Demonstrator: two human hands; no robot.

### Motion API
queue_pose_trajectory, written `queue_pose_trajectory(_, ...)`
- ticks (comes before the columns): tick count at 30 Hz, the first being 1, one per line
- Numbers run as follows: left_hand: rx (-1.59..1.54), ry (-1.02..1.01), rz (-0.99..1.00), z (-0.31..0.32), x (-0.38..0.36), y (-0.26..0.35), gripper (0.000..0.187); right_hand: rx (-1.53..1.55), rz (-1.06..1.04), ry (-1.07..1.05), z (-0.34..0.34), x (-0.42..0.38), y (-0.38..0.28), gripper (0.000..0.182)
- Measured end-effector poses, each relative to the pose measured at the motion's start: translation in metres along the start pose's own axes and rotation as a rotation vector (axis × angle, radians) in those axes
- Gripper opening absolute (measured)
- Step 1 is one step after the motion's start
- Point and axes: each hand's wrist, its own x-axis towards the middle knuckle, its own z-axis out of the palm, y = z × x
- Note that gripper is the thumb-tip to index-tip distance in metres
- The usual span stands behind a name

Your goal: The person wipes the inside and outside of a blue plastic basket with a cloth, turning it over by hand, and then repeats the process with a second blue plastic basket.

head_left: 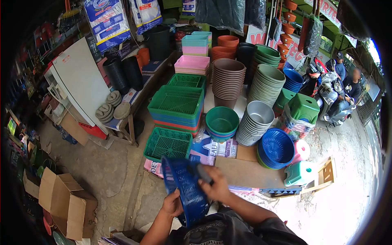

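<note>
A round blue plastic basket (188,194) with slotted sides is tilted on edge in front of my body. My left hand (173,203) grips its rim from the near left side. On the other side, my right hand (216,184) is closed around a short dark grey object (204,174), held against the basket's wall; its kind cannot be made out. Just beyond the blue basket sits a green rectangular basket (168,143) with a lattice bottom.
Stacked green trays (176,102), brown pots (228,75), grey pails (255,122) and blue basins (276,148) crowd the low display. An open cardboard box (67,200) stands on the floor at left. Two people sit near a motorbike (328,90) at far right.
</note>
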Motion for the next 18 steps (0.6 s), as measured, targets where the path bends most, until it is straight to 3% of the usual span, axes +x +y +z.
queue_pose_trajectory(1,-0.001,-0.003,0.000,-0.003,0.003,0.002,0.069,-0.003,-0.001,0.001,0.005,-0.008,-0.006,0.055)
queue_pose_trajectory(3,-0.147,0.032,-0.037,-0.007,0.005,0.013,0.061,-0.117,-0.408,-0.112,0.017,-0.032,-0.037,0.054)
queue_pose_trajectory(4,-0.130,0.063,-0.039,-0.004,0.002,0.021,0.060,-0.165,-0.462,-0.177,0.014,-0.033,-0.046,0.054)
queue_pose_trajectory(7,-0.196,-0.053,-0.073,-0.007,-0.003,0.011,0.060,-0.190,-0.454,-0.007,0.009,-0.013,-0.021,0.053)
queue_pose_trajectory(8,-0.165,-0.086,-0.092,-0.011,-0.003,0.006,0.061,-0.097,-0.358,0.101,0.008,-0.003,-0.010,0.052)
queue_pose_trajectory(11,-0.071,0.008,-0.057,-0.011,0.006,0.002,0.065,-0.138,-0.187,0.101,0.004,0.002,-0.004,0.051)
queue_pose_trajectory(12,-0.073,0.006,-0.057,-0.009,0.009,0.006,0.065,-0.185,-0.363,0.030,0.007,-0.006,-0.020,0.051)
queue_pose_trajectory(15,-0.098,0.095,-0.072,-0.003,0.010,0.018,0.069,-0.261,-0.537,-0.106,0.008,-0.028,-0.060,0.049)
queue_pose_trajectory(17,-0.112,-0.097,-0.098,-0.005,0.001,0.012,0.072,-0.269,-0.563,-0.093,0.000,-0.012,-0.035,0.049)
queue_pose_trajectory(18,-0.045,-0.118,-0.140,-0.023,-0.003,0.002,0.073,-0.211,-0.411,0.044,-0.003,-0.001,-0.019,0.050)
